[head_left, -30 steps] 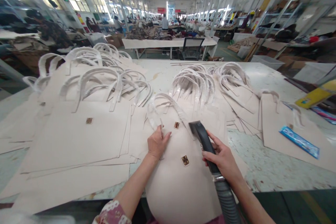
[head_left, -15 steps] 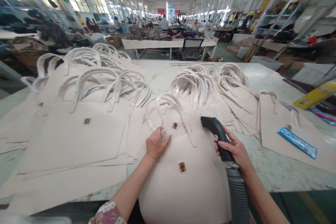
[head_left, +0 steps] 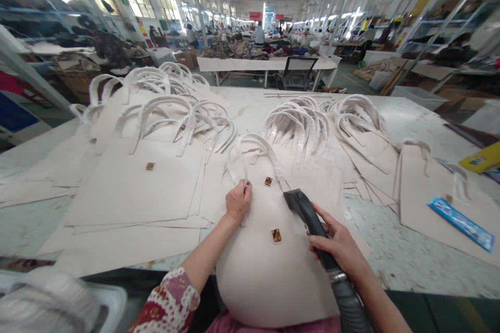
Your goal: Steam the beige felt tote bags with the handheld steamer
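Note:
A cream bag panel [head_left: 269,281] curves over the table edge toward my lap, a small gold metal plate [head_left: 276,235] fixed to it. My left hand [head_left: 238,202] is closed on the lower left end of a cream bag handle [head_left: 254,138] with a wrinkled clear wrap. My right hand [head_left: 336,239] grips a black hose nozzle [head_left: 302,205] on a grey ribbed hose. Its flat mouth is close to the handle's right end; whether it touches is unclear. Another gold plate [head_left: 267,181] lies between the handle's two ends.
Stacked cream panels with looped handles [head_left: 136,187] lie at left, with more handle bundles [head_left: 297,122] behind and at right. A blue packet [head_left: 461,223] rests on a panel at far right, near a yellow object [head_left: 482,158]. A white bin [head_left: 113,296] stands at lower left.
The nozzle has moved left and down, over the panel near the handle's right end. My left hand's fingers have closed on the handle's left end. The view has turned slightly left.

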`<state>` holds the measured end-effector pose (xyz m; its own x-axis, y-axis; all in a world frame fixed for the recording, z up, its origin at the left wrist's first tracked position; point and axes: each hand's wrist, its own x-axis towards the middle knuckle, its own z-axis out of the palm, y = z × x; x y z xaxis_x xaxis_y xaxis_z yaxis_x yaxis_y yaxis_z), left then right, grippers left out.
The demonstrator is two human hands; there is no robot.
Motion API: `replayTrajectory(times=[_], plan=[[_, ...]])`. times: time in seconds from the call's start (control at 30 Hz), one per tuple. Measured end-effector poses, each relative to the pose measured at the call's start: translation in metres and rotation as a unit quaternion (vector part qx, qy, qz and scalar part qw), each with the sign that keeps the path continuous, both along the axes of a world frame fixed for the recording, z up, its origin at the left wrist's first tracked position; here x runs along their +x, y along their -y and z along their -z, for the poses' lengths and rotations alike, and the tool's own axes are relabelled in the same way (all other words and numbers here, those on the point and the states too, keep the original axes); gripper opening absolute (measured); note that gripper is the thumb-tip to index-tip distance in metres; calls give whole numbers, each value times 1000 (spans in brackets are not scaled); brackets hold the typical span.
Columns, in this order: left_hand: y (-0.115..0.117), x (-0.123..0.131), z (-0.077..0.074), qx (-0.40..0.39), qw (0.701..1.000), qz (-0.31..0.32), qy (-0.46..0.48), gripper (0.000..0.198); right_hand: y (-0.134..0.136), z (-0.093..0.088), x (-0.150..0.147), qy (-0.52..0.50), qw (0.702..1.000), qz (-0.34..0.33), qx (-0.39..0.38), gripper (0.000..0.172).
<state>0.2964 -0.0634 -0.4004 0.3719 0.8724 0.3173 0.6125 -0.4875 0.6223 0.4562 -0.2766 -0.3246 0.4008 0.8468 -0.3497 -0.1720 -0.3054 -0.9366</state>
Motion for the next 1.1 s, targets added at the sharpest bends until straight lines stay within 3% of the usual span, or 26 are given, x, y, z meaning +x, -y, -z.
replayTrajectory(times=[0.1, 0.2, 0.27, 0.33, 0.4, 0.5, 0.57, 0.63, 0.73, 0.93, 1.1], plan=[[-20, 9, -30, -13, 998, -15, 67, 33, -14, 7, -9, 73, 997, 18, 19, 78], [-38, 26, -77, -12, 992, 9, 122, 36, -27, 13, -20, 148, 987, 37, 41, 75], [-37, 37, -102, -10, 988, 57, 146, 32, -35, 17, -24, 169, 982, 51, 61, 74], [-22, 42, -109, 11, 985, 106, 133, 24, -40, 18, -25, 165, 982, 58, 76, 74], [3, 39, -93, 57, 987, 132, 69, 22, -38, 16, -24, 149, 983, 66, 89, 74], [39, 26, -48, 100, 984, 145, -29, 19, -19, 12, -19, 135, 981, 96, 100, 74], [50, 19, -24, 103, 982, 150, -57, 18, 2, 8, -15, 135, 979, 124, 88, 75], [50, 17, -12, 107, 981, 143, -80, 27, 26, 5, -9, 140, 977, 151, 62, 78], [35, 21, -10, 109, 979, 129, -112, 36, 61, 4, 3, 147, 970, 191, 25, 84], [-2, 38, -10, 108, 973, 119, -166, 22, 126, 3, 18, 143, 963, 226, -17, 87], [-8, 42, -9, 124, 970, 116, -174, 23, 179, 1, 12, 58, 971, 230, -15, 85]])
